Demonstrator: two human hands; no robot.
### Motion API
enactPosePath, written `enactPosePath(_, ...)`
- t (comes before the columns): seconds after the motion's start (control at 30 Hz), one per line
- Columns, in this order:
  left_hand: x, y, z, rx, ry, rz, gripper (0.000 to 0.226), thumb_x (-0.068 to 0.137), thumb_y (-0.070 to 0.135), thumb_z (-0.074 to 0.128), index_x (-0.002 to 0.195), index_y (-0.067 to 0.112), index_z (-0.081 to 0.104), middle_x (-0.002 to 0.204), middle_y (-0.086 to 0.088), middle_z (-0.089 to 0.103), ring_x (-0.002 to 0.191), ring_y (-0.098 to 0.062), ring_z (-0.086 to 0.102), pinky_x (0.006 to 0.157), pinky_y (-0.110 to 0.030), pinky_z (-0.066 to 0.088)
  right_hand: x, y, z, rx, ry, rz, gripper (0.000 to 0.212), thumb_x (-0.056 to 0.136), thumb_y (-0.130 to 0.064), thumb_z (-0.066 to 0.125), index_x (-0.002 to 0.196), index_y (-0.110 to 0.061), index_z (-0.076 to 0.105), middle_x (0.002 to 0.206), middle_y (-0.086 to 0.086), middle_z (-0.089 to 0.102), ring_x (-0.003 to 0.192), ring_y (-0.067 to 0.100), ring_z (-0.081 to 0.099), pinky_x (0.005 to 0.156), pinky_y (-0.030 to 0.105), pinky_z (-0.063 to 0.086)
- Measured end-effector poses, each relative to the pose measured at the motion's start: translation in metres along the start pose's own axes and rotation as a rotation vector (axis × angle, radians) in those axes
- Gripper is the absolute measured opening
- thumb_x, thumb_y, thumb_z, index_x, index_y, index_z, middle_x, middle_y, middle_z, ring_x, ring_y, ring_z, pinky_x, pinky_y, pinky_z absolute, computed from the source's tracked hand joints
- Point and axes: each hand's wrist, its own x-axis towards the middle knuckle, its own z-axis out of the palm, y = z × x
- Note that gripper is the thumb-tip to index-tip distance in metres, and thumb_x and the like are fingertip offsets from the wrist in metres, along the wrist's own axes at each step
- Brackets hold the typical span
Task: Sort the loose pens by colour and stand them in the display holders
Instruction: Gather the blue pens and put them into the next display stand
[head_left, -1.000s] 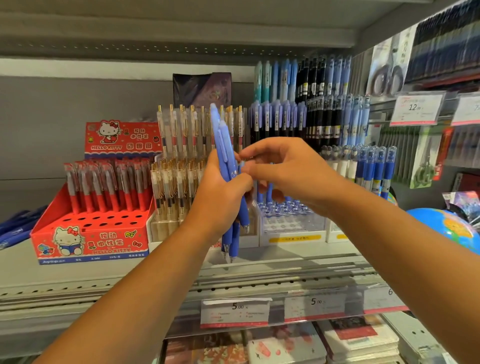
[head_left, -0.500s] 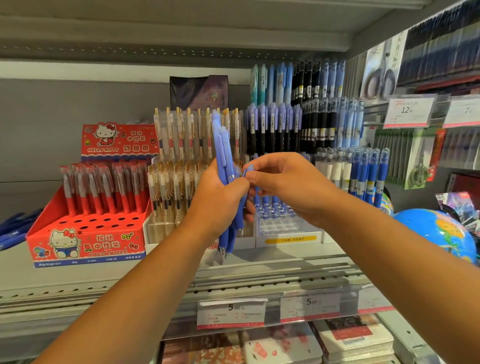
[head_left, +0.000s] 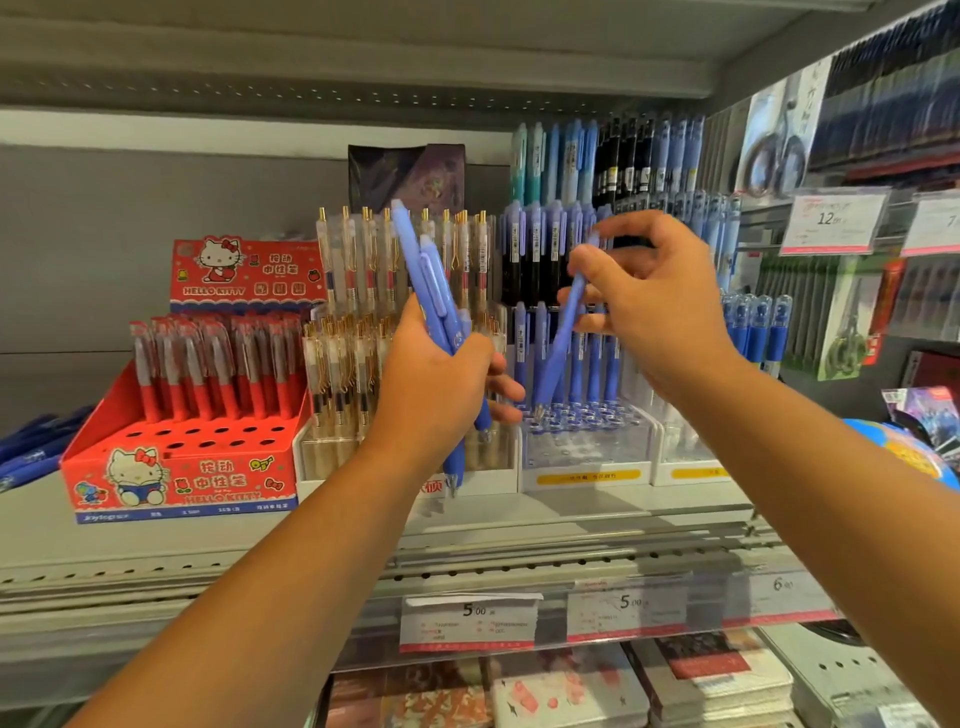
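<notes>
My left hand (head_left: 436, 384) grips a bundle of blue pens (head_left: 434, 291), caps up and tips pointing down in front of the shelf. A single blue pen (head_left: 563, 332) is pinched in my right hand (head_left: 649, 296), tilted, with its tip just above the clear display holder (head_left: 587, 447). That holder has a perforated top and several blue pens standing at its back. Left of it stands a clear holder of gold-clipped pens (head_left: 363, 353), partly hidden by my left hand.
A red Hello Kitty pen box (head_left: 182, 467) with red pens sits at the left. Tiered racks of blue and black pens (head_left: 613, 166) rise behind. More blue pens (head_left: 758, 332) stand at right, beside a globe (head_left: 904, 457). Price tags (head_left: 467, 618) line the shelf edge.
My right hand has pulled one blue pen out of the bundle and moved right and up, away from my left hand, bringing the pen's tip over the clear holder.
</notes>
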Motion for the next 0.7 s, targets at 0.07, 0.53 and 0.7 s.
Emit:
enactPosePath(0.07,0.000,0.000,0.002,0.003,-0.015,0.006,0.032,0.097,-0.002,0.049,0.123,0.014,0.041,0.058,0.002,0.062,0.052,-0.026,0.064,0.048,-0.037,0.056,0.004,0.006,0.000,-0.160,0.039,-0.079,0.018,0.093,-0.019,0.067,0.108,-0.021,0.056,0.082,0.006,0.069,0.074,0.018,0.071,0.054,0.028,0.059)
enactPosePath(0.53,-0.003,0.002,0.002,-0.022,-0.065,-0.011,0.021,0.098,0.010,0.058,0.113,0.017,0.046,0.064,0.002,0.065,0.059,-0.023,0.066,0.055,-0.037,0.059,0.002,0.043,0.025,-0.533,-0.071,-0.168,0.024,0.088,-0.025,0.074,0.102,-0.020,0.055,0.075,0.002,0.060,0.065,0.020,0.064,0.061,0.045,0.058)
enactPosePath(0.7,-0.003,0.002,0.002,-0.005,-0.053,-0.005,0.016,0.095,0.011,0.063,0.106,0.012,0.052,0.069,-0.003,0.066,0.061,-0.022,0.069,0.054,-0.035,0.060,-0.002,0.048,0.027,-0.659,-0.196,-0.171,0.026,0.091,-0.019,0.069,0.113,-0.016,0.055,0.075,0.010,0.061,0.066,0.025,0.063,0.065,0.049,0.056)
